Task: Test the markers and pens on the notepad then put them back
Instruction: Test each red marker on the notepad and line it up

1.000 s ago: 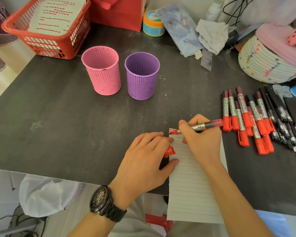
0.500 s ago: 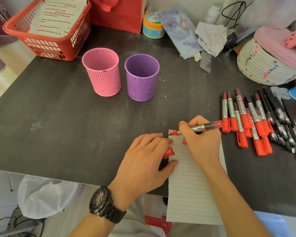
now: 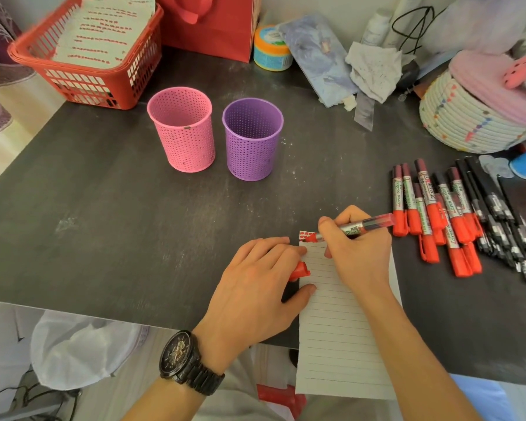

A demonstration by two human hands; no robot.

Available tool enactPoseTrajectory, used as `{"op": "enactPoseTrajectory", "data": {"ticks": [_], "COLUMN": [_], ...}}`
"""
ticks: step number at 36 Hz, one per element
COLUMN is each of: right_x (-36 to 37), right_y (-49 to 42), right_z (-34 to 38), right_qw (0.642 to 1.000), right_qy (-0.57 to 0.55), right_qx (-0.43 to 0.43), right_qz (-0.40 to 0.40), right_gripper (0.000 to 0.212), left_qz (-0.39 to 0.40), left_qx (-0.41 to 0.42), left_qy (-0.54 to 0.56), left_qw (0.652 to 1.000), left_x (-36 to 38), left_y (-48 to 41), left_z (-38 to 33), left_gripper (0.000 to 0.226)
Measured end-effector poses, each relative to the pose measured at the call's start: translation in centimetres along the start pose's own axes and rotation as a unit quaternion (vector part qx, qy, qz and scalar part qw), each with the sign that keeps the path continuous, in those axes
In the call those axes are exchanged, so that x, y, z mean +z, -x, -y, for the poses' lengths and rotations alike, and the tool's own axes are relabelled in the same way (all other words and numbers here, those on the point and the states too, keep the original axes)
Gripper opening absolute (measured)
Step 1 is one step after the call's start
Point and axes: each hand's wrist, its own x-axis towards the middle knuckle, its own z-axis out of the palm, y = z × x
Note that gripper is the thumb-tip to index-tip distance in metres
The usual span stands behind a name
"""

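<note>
My right hand (image 3: 359,250) gripped the marker (image 3: 369,223) sideways, its tip on the top left corner of the notepad (image 3: 343,344). My left hand (image 3: 255,284) held the cap (image 3: 299,269) just below that corner.

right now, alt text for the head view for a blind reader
A right hand holds an uncapped red marker, tip on the top of a lined notepad on a dark table; the left hand steadies the pad, pinching the red cap. Capped markers lie right, two mesh cups behind.
</note>
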Motion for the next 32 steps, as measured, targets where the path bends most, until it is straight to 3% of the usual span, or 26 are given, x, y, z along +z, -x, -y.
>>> {"op": "enactPoseTrajectory", "data": {"ticks": [8, 14, 21, 27, 30, 32], "right_x": [-1.4, -3.3, -5.0, -4.6, -4.4, -4.3], "right_y": [-0.5, 0.8, 3.7, 4.6, 4.7, 4.7], "right_z": [0.5, 1.4, 1.0, 0.4, 0.6, 0.5], "right_qw": [0.986, 0.982, 0.924, 0.924, 0.936, 0.944], "right_qy": [-0.151, -0.180, -0.350, -0.356, -0.329, -0.307], "right_qx": [0.061, 0.046, 0.131, 0.136, 0.123, 0.119], "right_qz": [-0.033, -0.013, 0.075, 0.024, 0.018, 0.020], "right_gripper": [0.028, 0.021, 0.022, 0.020, 0.016, 0.026], "left_qz": [-0.003, -0.005, 0.017, -0.024, -0.038, -0.031], "left_qx": [0.002, -0.017, -0.033, -0.054, -0.066, -0.068], "left_qy": [-0.006, 0.002, 0.018, 0.031, 0.037, 0.038], "left_qw": [1.000, 1.000, 0.999, 0.998, 0.996, 0.996], "left_x": [0.0, -0.5, -0.7, -0.3, 0.1, 0.2], "left_y": [0.0, -0.1, -0.3, -0.5, -0.5, -0.5], "left_z": [0.0, -0.3, -0.4, 0.0, 0.4, 0.5], "left_gripper": [0.045, 0.047, 0.054, 0.027, 0.030, 0.033]}}
